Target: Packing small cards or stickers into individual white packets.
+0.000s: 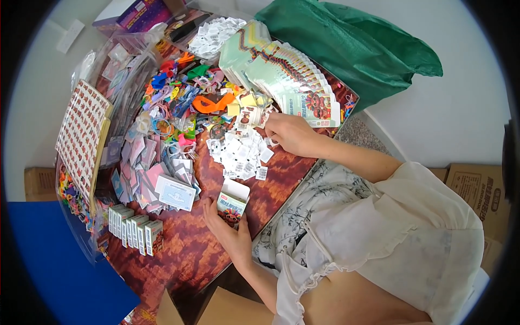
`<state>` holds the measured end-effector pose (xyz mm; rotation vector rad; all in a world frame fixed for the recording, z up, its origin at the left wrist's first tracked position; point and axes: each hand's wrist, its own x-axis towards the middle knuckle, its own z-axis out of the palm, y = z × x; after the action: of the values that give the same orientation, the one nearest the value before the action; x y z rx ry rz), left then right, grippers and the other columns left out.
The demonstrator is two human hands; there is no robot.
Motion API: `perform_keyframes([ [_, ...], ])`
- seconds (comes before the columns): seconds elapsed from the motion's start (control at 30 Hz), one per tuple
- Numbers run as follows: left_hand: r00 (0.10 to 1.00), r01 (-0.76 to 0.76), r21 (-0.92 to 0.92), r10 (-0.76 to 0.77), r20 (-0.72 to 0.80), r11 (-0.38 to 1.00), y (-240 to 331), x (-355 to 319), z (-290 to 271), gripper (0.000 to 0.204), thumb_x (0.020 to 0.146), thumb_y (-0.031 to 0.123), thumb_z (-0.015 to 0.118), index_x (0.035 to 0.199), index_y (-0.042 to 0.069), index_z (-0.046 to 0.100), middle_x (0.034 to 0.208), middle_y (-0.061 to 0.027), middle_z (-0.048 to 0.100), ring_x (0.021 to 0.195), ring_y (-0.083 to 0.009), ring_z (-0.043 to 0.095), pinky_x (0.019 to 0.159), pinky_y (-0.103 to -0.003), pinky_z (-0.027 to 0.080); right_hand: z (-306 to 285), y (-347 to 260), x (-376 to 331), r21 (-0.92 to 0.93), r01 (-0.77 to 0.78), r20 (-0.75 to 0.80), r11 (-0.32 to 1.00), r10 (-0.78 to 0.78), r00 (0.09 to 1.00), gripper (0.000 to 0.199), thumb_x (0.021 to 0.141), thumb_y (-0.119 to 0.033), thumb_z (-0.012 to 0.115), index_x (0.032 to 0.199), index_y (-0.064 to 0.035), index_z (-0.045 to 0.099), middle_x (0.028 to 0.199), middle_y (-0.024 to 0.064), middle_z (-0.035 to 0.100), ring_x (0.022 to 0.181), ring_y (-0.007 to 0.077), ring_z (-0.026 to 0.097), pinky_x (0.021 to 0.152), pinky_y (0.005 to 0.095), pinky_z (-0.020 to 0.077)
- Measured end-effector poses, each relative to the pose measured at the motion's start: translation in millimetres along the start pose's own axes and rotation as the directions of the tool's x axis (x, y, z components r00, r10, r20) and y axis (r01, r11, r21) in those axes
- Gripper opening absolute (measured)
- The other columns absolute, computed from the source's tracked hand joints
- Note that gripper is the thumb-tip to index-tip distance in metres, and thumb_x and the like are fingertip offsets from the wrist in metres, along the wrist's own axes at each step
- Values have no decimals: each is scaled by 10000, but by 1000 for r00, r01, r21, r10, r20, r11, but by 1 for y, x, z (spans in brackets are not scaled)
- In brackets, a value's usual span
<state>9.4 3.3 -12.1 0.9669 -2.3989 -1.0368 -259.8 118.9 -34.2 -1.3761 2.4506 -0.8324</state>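
Observation:
My left hand (232, 236) is closed round a small green-and-white carton (231, 205), whose top flap stands up. The carton is tilted on the tabletop near the front edge. Farther back, my right hand (292, 134) has its fingers curled together beside some small printed stickers (252, 116). What its fingertips pinch, if anything, is hidden. Just in front of that hand lies a heap of small white printed slips (238, 153). To the left of the carton, a white-and-blue card (175, 194) lies on a pile of pastel cards (142, 162).
Fanned flat cartons (287, 67) lie at the back right, beside a green bag (352, 46). Colourful small toys (179, 97) cover the middle back. Filled cartons (135, 230) stand in a row at left, near a sticker sheet stack (81, 141). A tub (208, 39) holds white slips.

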Motion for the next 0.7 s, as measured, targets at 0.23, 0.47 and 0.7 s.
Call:
perform_keyframes([
  [0.23, 998, 43, -17, -44, -48, 999, 1, -9, 5, 705, 714, -74, 702, 1346, -9, 396, 1478, -232, 351, 1364, -375, 358, 1120, -437, 293, -14, -25, -14, 292, -14, 186, 956, -42, 982, 129, 801, -21, 628, 921, -55, 598, 929, 114, 624, 890, 326, 622, 749, 425, 485],
  [0.47, 997, 51, 2, -50, -59, 999, 4, -7, 6, 715, 709, -67, 709, 1348, -10, 396, 1478, -233, 352, 1367, -377, 356, 1110, -432, 306, 7, -21, -21, 179, 156, 35, 971, -165, 986, 236, 759, 1, 638, 983, -71, 629, 929, 89, 610, 938, 302, 615, 770, 413, 496],
  [0.7, 996, 62, -42, -64, -56, 997, 7, -8, 5, 707, 713, -57, 714, 1342, -23, 391, 1458, -261, 381, 1359, -433, 345, 1118, -499, 280, 9, -17, -25, 139, 331, 43, 933, -339, 940, 156, 792, -17, 632, 938, -69, 650, 861, 74, 563, 876, 274, 610, 712, 396, 490],
])
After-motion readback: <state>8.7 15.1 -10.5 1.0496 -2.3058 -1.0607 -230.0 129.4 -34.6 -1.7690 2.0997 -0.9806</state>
